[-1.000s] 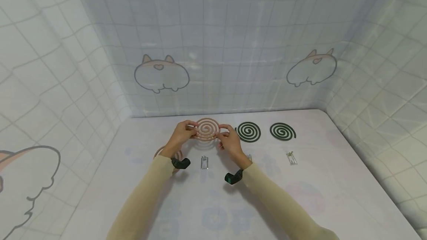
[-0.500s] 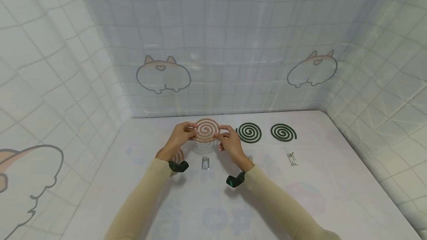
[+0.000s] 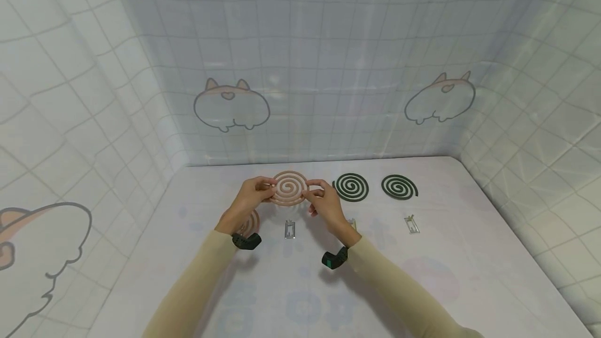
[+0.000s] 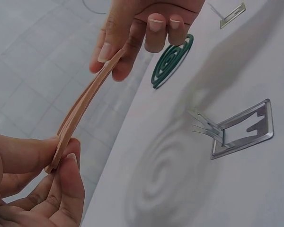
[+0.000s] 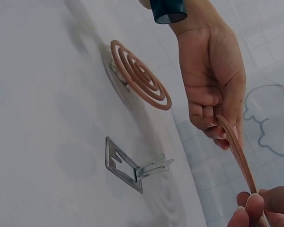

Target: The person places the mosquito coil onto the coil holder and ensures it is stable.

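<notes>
Our left hand [image 3: 253, 192] and right hand [image 3: 325, 202] pinch opposite edges of the brown mosquito coil [image 3: 288, 187] above the worktop [image 3: 375, 265], slightly lower than a second ago, so we look nearer the metal coil stand [image 3: 290, 229], not yet touching.

In the head view, the held brown coil [image 3: 289, 188] sits slightly lower, just below mid-frame — left hand [image 3: 251, 194] and right hand [image 3: 326, 205] lowered too — and the left wrist [image 3: 228, 221] now hides the second coil's [image 3: 254, 223] left edge.
</notes>
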Tool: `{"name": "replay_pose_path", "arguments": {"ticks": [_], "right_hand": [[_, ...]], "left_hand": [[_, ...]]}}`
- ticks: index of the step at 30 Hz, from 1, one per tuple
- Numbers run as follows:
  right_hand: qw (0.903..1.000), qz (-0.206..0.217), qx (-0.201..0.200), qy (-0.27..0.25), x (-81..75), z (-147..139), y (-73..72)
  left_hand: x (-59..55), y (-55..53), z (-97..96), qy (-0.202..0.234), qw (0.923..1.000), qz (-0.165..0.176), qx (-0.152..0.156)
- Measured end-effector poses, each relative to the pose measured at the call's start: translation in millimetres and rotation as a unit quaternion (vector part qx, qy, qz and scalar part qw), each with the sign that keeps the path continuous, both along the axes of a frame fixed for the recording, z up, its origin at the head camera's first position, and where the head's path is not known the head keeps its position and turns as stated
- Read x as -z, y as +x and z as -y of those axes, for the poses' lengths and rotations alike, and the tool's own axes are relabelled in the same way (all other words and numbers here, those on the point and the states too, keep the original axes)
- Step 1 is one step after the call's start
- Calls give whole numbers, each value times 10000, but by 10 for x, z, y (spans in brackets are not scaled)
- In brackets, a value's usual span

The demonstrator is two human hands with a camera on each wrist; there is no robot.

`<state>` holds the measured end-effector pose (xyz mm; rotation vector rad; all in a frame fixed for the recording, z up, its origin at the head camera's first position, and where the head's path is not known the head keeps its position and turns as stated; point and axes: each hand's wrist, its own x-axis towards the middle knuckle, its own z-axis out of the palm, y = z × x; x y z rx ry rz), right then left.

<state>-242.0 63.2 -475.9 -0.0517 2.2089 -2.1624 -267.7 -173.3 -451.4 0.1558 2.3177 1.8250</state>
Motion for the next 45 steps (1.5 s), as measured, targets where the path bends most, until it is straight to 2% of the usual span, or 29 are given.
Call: {"name": "replay_pose_path", "arguments": {"ticks": [13,20,23,27,31,40,45], "right_hand": [[9998,1,-172,93,-22,-33,76],[9996,69,-274,100,38,-77,157],[9995,5,-280,112,34,-88,166],[9991,-58,-379,166,17,-89,148],[9989,9,-445,152,45,-92,150],[9986,-114,-502,105,64,-110,242],[9984,-126,-539,131,71,-117,281]], "left_hand": [[8,78,32,60,9999,41,83],[36,165,10,151,9992,369,47],[43,172,6,114,9995,281,109],[26,189,12,40,10000,-5,89],[25,230,26,52,9999,-11,114],[69,333,50,58,9997,-146,212],[105,393,56,160,9997,-80,175]]}}
